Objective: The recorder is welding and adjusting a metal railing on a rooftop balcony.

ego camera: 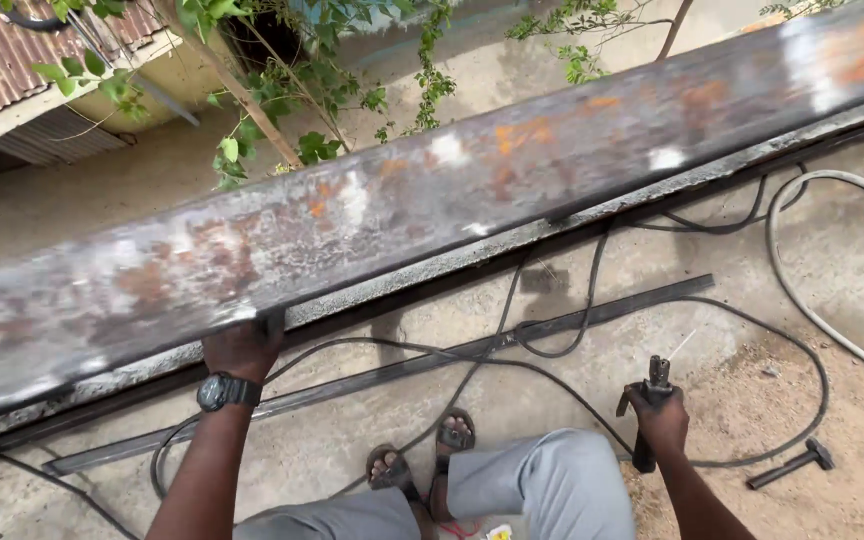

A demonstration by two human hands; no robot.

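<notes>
A long rusty steel beam (432,190) is seen running across the view, raised on edge above the concrete floor (352,440). Its lower edge is gripped from below by the left hand (242,348), a wristwatch (220,391) being worn on that wrist. Beneath it a thin steel bar (382,375) is laid flat, crossed by black cables (552,345). Further right, a welding electrode holder (652,400) with a rod fitted is clasped in the right hand (664,420), held well apart from the beam. No arc or fresh weld can be made out, so welding is judged not yet begun. A hammer (790,465) lies on the sand at far right.
</notes>
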